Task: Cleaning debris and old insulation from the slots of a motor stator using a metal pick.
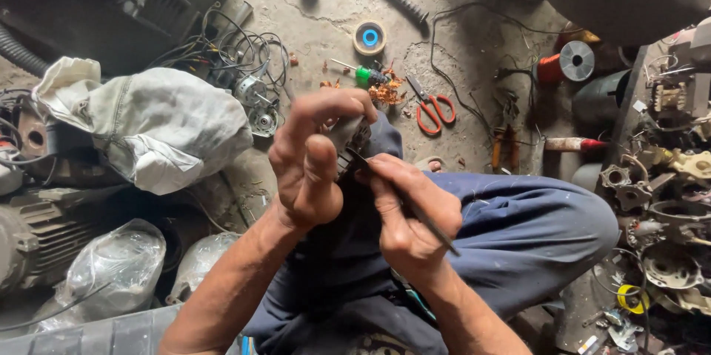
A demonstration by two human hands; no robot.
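The left hand [309, 166] curls closed around a small grey motor part [349, 138] above the knee; it looks rigid, compact and light, best held by its body. The right hand [409, 214] pinches a thin, stiff metal pick [404, 203], its tip against the part.

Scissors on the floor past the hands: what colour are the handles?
Red handles on the scissors, clearest in the head view.

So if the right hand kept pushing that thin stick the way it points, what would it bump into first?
Most likely the small grey motor part that the left hand holds. The right hand aims its thin dark tool up and left, and its tip seems to touch that part already.
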